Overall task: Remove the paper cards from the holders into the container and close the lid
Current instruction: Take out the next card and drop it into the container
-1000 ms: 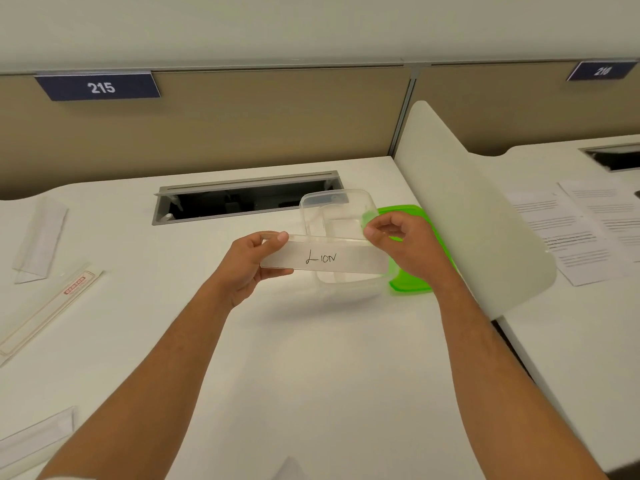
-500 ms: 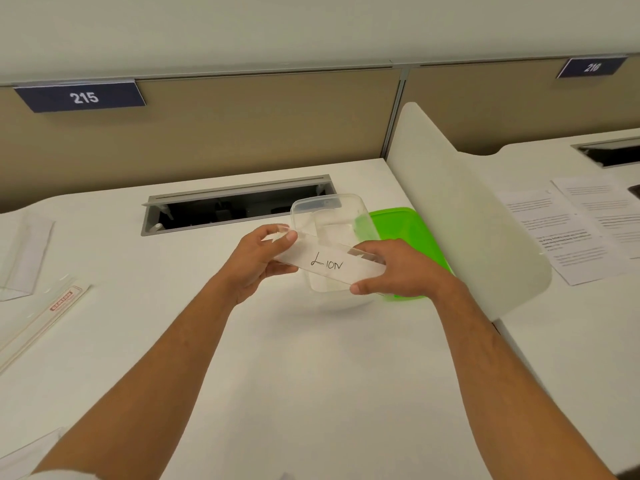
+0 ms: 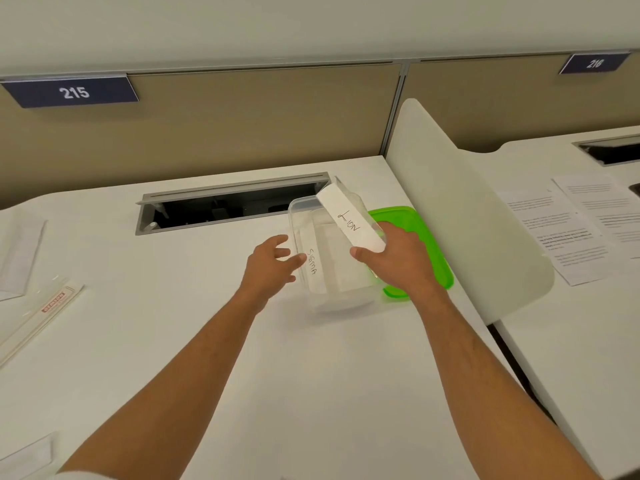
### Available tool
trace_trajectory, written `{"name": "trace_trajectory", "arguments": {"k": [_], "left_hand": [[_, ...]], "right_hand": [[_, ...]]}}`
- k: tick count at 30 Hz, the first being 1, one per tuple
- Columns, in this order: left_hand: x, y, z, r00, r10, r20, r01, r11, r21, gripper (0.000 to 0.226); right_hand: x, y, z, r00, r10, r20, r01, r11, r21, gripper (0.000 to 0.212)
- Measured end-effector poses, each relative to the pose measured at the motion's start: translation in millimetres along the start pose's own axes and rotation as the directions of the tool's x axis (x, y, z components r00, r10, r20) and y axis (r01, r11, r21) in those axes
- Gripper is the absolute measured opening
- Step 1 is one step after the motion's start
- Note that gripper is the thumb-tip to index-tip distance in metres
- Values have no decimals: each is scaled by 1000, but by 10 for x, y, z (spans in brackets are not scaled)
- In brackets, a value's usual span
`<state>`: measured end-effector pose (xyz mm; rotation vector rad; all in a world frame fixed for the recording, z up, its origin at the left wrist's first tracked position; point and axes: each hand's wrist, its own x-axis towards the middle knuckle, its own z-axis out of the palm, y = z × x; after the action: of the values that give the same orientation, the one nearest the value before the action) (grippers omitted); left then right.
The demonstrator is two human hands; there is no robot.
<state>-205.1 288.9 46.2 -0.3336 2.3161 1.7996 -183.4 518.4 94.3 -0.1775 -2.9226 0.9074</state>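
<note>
A clear plastic container (image 3: 295,216) stands on the white desk, with a white card marked "SIGMA" (image 3: 314,271) lying inside it. My right hand (image 3: 398,258) grips the near end of a white card marked "LION" (image 3: 348,218), which tilts up over the container's right side. My left hand (image 3: 270,263) is open beside the container's left wall, fingertips at its rim. The green lid (image 3: 415,223) lies flat on the desk just right of the container, partly under my right hand.
Clear card holders (image 3: 20,254) and a long holder with a red label (image 3: 41,317) lie at the desk's left; another holder (image 3: 24,455) shows at the bottom left. A cable slot (image 3: 225,206) opens behind the container. A white divider panel (image 3: 460,216) stands right, with printed sheets (image 3: 568,223) beyond.
My left hand has let go of the LION card and opened. My right hand has swung the card from lying across the container to pointing away, tilted over its right side.
</note>
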Motion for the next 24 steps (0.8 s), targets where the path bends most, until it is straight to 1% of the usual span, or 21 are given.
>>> {"name": "trace_trajectory", "arguments": {"k": [3,5,7,10,15,24], "left_hand": [[-22,-31,88,1000,18,14,-18,999,36,65],[-33,-59,122,999,31,27,-33,998,61,62],[-47,-77,142,999,41,22,-42,998,56,60],[-63,-99,172,999,36,-4,-35,999,31,58],[-74,-112,188,1000,29,-12,-29,999,15,58],[-96,-107,206,999,29,-14,-29,1000,5,56]], "right_hand": [[10,-74,136,999,54,5,-54,997,-60,53],[11,-116,216,997,69,17,-66,989,-131,53],[14,-145,291,996,85,26,-78,976,-204,52],[26,-156,385,993,119,20,-110,958,-264,48],[81,-124,538,983,175,58,-154,953,-260,43],[233,-82,742,951,257,172,-209,944,-255,35]]}}
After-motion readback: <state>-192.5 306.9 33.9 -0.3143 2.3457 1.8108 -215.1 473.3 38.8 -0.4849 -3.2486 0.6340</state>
